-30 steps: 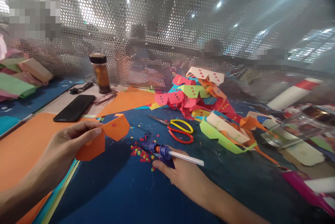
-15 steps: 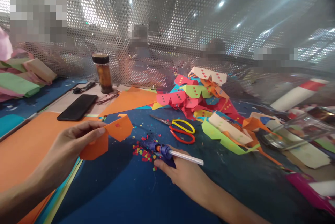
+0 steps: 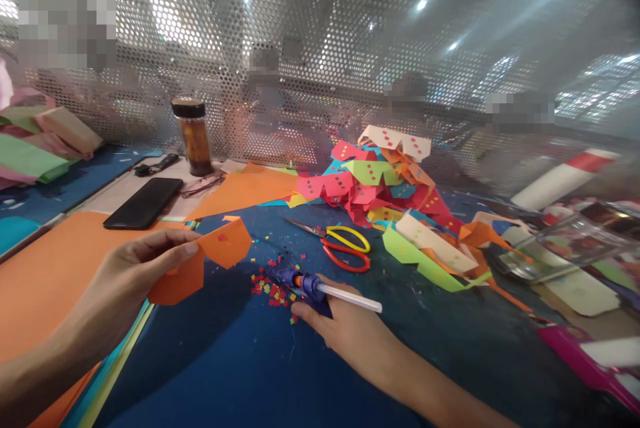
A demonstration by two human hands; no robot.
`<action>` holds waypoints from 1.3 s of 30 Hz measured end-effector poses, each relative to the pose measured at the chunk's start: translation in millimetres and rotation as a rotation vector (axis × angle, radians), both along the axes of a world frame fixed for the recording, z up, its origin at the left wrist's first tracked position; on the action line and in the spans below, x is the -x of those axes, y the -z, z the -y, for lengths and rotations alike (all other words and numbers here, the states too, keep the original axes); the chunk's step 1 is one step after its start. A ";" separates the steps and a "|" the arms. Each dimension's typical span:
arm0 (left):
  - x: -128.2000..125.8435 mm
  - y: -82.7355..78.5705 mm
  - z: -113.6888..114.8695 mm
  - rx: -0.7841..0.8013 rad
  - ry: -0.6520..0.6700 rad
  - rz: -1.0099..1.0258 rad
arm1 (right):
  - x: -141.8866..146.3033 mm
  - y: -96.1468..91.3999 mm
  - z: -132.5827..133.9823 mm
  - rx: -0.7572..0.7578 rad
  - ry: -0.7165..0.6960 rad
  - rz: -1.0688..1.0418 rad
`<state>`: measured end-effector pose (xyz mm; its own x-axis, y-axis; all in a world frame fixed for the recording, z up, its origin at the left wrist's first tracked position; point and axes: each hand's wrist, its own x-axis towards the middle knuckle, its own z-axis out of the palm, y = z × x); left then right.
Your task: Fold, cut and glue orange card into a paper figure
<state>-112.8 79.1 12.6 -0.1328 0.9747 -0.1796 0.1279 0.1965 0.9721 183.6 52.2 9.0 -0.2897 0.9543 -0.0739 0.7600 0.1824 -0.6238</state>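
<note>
My left hand [image 3: 135,268] pinches a folded orange paper strip [image 3: 210,258] and holds it a little above the blue table mat [image 3: 240,361]. My right hand [image 3: 345,328] grips a tool with a blue and orange head and a white shaft [image 3: 320,289]. The tool's tip rests among several tiny coloured paper squares [image 3: 273,291] scattered on the mat. Both hands are closed on what they hold.
Scissors with yellow and red handles [image 3: 340,247] lie beyond the tool. Behind them is a heap of folded coloured paper strips [image 3: 385,181]. A black phone [image 3: 144,203], a dark jar [image 3: 193,138], orange sheets [image 3: 45,275] and a perforated metal screen [image 3: 325,48] stand at the left and back.
</note>
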 end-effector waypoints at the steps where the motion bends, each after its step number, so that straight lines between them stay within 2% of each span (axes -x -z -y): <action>1: -0.3 -0.1 0.0 -0.003 -0.004 0.006 | 0.4 -0.7 0.0 -0.010 -0.003 0.004; 7: -3.8 -1.8 -0.7 -0.001 -0.013 0.006 | 1.1 -2.2 0.4 0.065 0.018 -0.001; 13: -3.7 0.7 -0.5 -0.032 -0.004 0.003 | -3.0 3.5 2.9 0.066 0.034 -0.040; 22: -4.7 3.9 -1.6 0.014 0.041 0.075 | -9.3 -4.0 18.2 0.128 0.107 -0.093; 27: -8.8 5.0 2.3 0.042 0.083 0.100 | -8.7 1.6 29.7 0.038 0.198 -0.150; 34: -15.7 6.4 9.4 0.052 0.135 0.117 | 1.4 -15.4 24.8 -0.067 -0.001 -0.299; 39: -22.0 1.3 10.1 0.055 0.136 0.116 | 4.2 -11.8 22.0 -0.089 -0.024 -0.329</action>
